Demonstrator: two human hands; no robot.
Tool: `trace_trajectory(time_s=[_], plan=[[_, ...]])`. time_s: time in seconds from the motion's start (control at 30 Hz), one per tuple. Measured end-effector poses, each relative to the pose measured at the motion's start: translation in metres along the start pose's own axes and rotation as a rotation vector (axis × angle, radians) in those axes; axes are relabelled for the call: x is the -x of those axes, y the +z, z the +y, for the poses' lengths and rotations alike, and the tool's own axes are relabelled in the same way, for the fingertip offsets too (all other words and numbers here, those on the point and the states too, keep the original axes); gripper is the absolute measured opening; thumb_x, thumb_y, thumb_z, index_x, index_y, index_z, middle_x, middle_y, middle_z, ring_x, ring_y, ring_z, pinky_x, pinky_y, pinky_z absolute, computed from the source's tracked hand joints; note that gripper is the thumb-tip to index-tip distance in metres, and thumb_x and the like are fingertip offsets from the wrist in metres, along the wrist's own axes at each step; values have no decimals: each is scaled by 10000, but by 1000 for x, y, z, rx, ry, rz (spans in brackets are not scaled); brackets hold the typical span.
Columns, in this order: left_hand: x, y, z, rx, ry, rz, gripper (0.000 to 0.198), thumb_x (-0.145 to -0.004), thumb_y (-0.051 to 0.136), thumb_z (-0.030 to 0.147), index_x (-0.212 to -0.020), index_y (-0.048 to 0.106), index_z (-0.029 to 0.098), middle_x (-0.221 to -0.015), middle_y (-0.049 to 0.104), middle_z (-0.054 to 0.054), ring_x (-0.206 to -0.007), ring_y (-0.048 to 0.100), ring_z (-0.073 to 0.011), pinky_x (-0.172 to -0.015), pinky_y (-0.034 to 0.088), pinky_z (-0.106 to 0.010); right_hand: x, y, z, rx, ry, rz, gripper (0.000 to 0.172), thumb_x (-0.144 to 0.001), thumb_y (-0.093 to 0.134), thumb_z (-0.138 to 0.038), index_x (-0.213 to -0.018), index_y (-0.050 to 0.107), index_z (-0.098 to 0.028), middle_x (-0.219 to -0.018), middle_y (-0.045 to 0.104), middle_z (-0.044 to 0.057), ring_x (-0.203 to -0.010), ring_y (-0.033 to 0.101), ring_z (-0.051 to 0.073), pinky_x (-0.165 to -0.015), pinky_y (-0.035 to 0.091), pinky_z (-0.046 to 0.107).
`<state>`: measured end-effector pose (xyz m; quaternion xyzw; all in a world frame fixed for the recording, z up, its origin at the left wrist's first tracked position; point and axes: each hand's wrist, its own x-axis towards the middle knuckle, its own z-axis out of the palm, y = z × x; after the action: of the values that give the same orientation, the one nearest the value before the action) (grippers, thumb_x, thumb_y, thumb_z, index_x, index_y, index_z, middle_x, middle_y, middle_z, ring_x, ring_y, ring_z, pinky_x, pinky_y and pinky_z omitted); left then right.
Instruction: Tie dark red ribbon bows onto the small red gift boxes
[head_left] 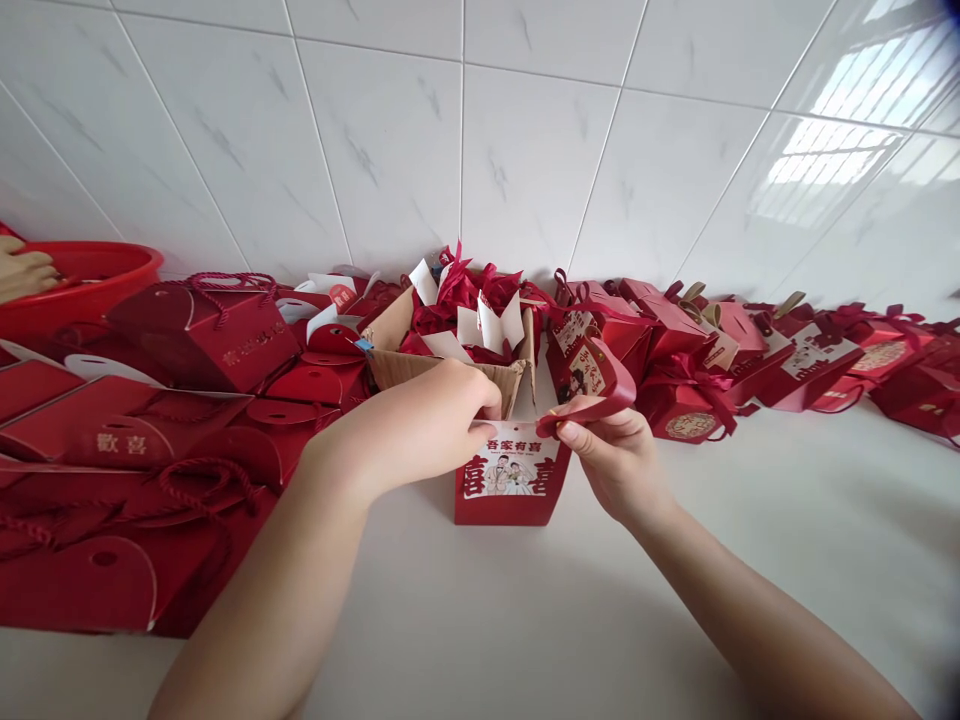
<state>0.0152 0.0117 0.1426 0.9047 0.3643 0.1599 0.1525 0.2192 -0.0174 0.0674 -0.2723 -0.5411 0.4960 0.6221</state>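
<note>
A small red gift box (511,487) with a white picture label and red characters stands on the white tiled floor in front of me. My left hand (442,405) is closed on the box's top left edge. My right hand (611,455) pinches a red curved flap (600,385) rising from the box's top right. Both forearms reach in from the bottom of the view.
A brown cardboard carton (420,365) of red ribbons and white tags sits just behind the box. Flat and folded red boxes (150,470) pile up on the left by a red basin (82,275). Finished ribboned boxes (750,365) line the right. Someone's foot (22,270) shows at far left.
</note>
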Motion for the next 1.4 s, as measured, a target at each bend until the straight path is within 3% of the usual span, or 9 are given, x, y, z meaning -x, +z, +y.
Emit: trace_trajectory(time_s=[0.3, 0.63, 1.4], plan=[[-2, 3, 1, -28, -58, -36, 273, -849, 511, 259, -604, 601, 179, -583, 588, -23, -482, 468, -119, -480, 282, -264, 1, -1, 5, -13, 16, -8, 73, -770, 763, -239, -824, 758, -288, -825, 736, -20, -770, 658, 125, -734, 560, 260], [-4, -1, 5, -65, -97, -101, 235, -859, 484, 279, -755, 671, 180, -654, 624, -42, -577, 536, -144, -526, 325, -261, 0, -2, 7, -33, 12, -5, 81, -769, 769, -254, -826, 755, -310, -835, 738, -37, -783, 666, 119, -740, 558, 245], [-5, -2, 7, -81, -126, -103, 226, -864, 488, 297, -790, 672, 189, -764, 666, -50, -633, 565, -148, -526, 329, -251, -1, -2, 8, -15, 6, -1, 95, -781, 758, -254, -851, 759, -319, -846, 740, -38, -805, 660, 113, -773, 552, 242]])
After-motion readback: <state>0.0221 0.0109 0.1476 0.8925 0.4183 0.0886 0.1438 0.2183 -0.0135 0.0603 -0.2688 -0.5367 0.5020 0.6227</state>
